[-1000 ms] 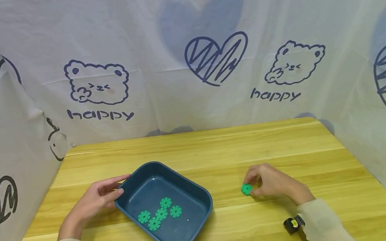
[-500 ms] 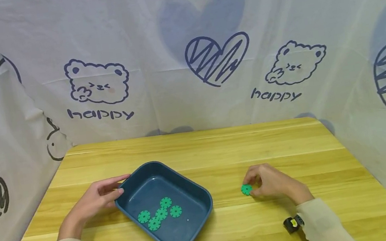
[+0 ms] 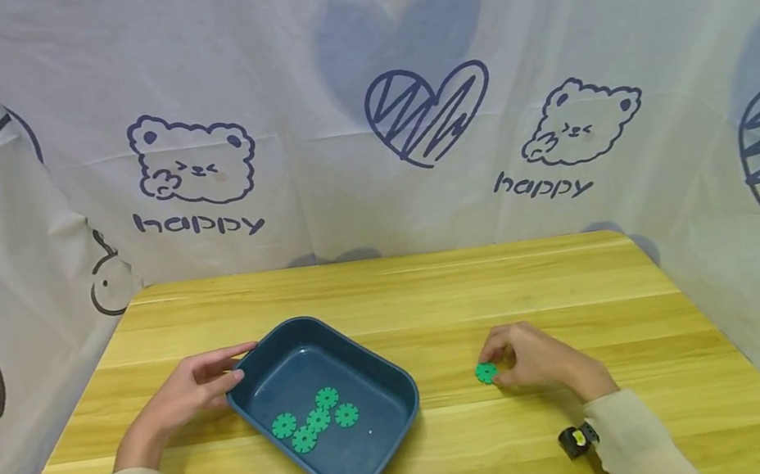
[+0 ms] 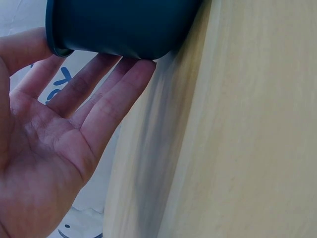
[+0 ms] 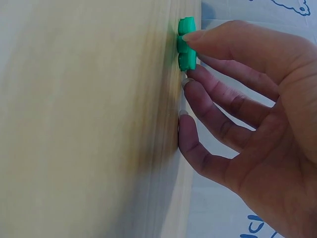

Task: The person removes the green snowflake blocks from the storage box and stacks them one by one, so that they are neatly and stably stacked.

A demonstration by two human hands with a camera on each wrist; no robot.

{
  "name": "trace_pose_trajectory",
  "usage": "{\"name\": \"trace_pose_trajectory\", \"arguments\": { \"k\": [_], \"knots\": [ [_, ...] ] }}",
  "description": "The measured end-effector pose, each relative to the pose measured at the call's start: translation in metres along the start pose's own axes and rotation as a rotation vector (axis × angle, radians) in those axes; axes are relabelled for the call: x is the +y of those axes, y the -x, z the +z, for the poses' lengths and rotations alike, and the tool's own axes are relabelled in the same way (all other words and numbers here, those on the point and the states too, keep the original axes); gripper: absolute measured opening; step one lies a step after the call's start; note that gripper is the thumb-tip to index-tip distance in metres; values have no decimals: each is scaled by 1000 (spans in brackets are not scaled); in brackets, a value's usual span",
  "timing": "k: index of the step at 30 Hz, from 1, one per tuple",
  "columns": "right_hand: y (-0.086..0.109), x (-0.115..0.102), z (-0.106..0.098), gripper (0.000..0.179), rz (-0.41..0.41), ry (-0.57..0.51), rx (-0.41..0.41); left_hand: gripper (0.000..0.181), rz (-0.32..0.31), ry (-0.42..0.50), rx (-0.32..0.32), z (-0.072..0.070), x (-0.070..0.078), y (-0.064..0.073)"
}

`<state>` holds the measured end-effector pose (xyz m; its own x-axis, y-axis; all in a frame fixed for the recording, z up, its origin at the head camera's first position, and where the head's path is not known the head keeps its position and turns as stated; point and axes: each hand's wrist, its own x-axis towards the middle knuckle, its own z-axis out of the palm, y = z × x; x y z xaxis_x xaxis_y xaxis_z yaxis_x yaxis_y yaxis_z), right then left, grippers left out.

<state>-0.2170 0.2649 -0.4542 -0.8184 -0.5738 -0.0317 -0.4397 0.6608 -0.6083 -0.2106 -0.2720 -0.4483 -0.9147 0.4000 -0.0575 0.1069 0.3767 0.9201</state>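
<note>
The right grip (image 3: 529,354) is closing narrowly at the near edge of one green disc (image 3: 485,373); the right wrist view is showing the thumb lying against the disc while the other fingers are bending down toward the bench (image 3: 434,295). Whether the disc is resting flat or lifting slightly, I cannot tell. Since so thin a piece is offering little to hold, the pinch should probably be staying at the rim, with the fingertips low and the pressure light, so that it is not skidding off.

The left grip (image 3: 185,396) is holding the blue tray (image 3: 351,366) by a corner, thumb over the rim and fingers reaching nearly straight along the outer wall. A steady, gentle hold would seem enough here; squeezing or pulling hard could be tipping the tray.

The disc is looking like moulded plastic, round and notched like a cog, with a small slot at its centre. Five matching discs (image 3: 318,420) are lying in the tray, some touching or overlapping. The tray is deep and smooth, its corners rounding off and its inside catching a soft sheen. Beneath, the bench is showing yellowish, streaky wood grain, and behind it a white cloth (image 3: 318,222) is hanging, creased and printed with hearts and bears.
</note>
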Motion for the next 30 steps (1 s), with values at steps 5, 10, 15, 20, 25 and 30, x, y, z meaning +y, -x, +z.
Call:
{"name": "trace_pose_trajectory", "arguments": {
  "k": [5, 10, 15, 20, 25, 30],
  "knots": [
    [0, 1, -1, 22, -5, 2, -3, 52, -1, 18, -6, 0, 1, 0],
    [0, 1, -1, 22, -3, 2, -5, 52, 5, 27, -10, 0, 3, 2],
    [0, 1, -2, 22, -8, 6, -7, 53, -6, 28, -7, 0, 4, 1],
    [1, -1, -3, 21, -17, 12, -12, 53, -9, 35, -10, 0, 4, 1],
    [1, -1, -3, 20, -19, 23, -11, 53, -13, 33, -11, -1, 3, 0],
    [1, 0, -4, 20, -14, 18, -12, 53, 0, 40, -16, -1, 5, 2]
  ]
}}
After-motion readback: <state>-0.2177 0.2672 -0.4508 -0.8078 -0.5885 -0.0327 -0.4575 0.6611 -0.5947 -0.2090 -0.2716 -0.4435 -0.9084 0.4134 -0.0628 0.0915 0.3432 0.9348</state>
